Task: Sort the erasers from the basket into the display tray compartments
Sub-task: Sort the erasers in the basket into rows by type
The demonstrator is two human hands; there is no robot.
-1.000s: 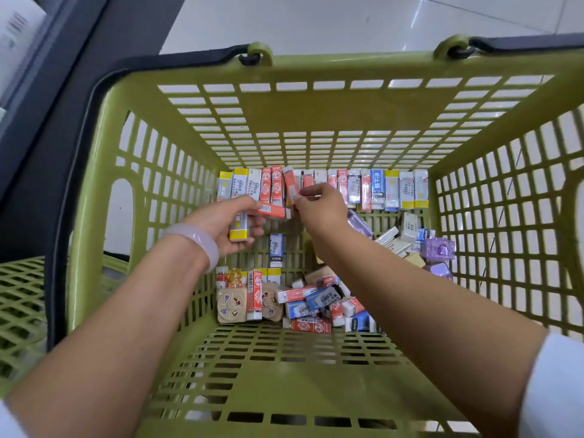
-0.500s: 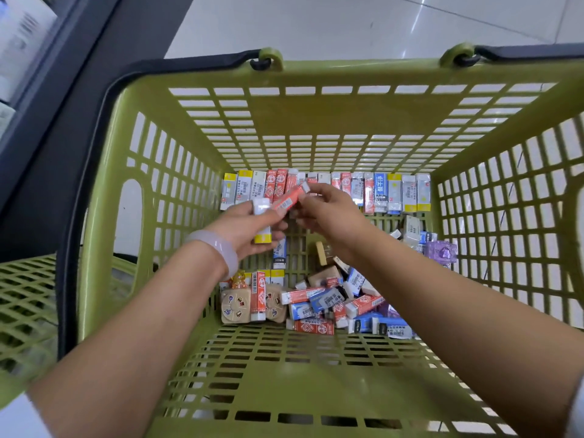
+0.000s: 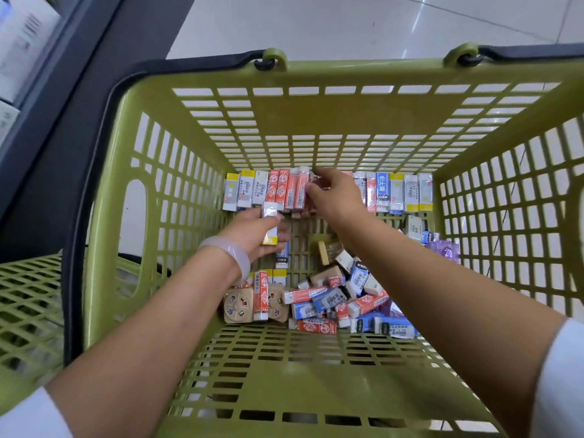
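Two bare arms reach down into a green plastic basket (image 3: 316, 115) with slotted walls. Along its far wall stands a row of erasers (image 3: 395, 192), packed side by side and upright. On the left end of the row there are three pale ones with yellow tips, then about four red and white ones. The right hand (image 3: 335, 194) covers the middle of the row. To the right of that hand there are about six more: white, red, one blue, and some with yellow. The right hand has its fingers bent, and the fingertips pinch a red eraser (image 3: 301, 191) that stands in the row. The left hand (image 3: 252, 235) is lower and a little to the left, with its fingers curled around one white eraser with a yellow end (image 3: 270, 227). A pale bracelet (image 3: 229, 252) sits on the left wrist. Near the front of the basket floor lies a loose pile of erasers (image 3: 335, 301), red, blue and white, too jumbled to count. Beside the pile are two tan round-cornered erasers (image 3: 238, 306) with small pictures on them, and one red eraser stands between them. Two purple wrapped erasers (image 3: 444, 249) lie by the right wall. A second green basket (image 3: 28, 298) shows at the left edge.
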